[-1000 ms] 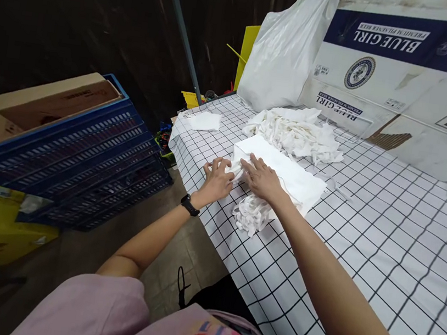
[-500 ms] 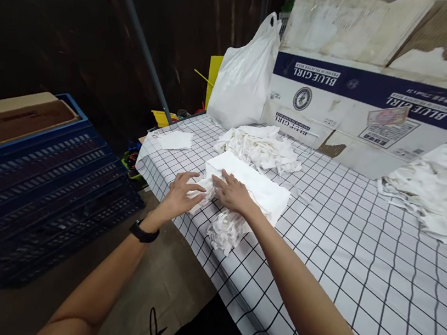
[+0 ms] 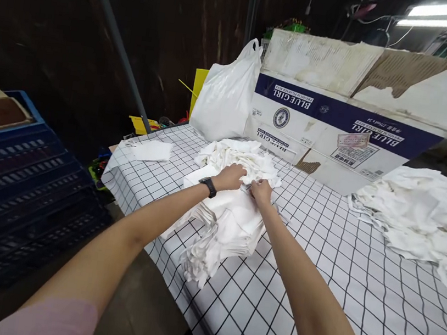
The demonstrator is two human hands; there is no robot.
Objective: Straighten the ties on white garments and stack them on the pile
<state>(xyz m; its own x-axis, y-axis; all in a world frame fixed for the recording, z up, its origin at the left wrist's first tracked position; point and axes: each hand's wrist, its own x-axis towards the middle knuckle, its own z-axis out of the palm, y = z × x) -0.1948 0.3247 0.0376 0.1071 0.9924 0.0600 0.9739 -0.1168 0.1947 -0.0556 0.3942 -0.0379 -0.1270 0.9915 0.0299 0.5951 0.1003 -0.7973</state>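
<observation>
Both my hands are at the near edge of a loose heap of white cloth pieces, above a stack of flat white cloths. My left hand, with a black band at the wrist, has its fingers curled down on a white cloth piece; the fingertips are partly hidden. Close on its right, my right hand pinches the edge of the white cloth between thumb and fingers. Toward the table's front edge, the ends of the stacked cloths fan out in a ruffled bunch.
A checked tablecloth covers the table. At the back stand a white plastic bag and a Blue Girl carton. A larger white cloth heap lies right; a flat white piece lies left. Blue crates stand beside the table.
My hands have moved from the stack's near left side away to the far heap, and their fingers have closed on cloth. The camera view has shifted up and to the right.
</observation>
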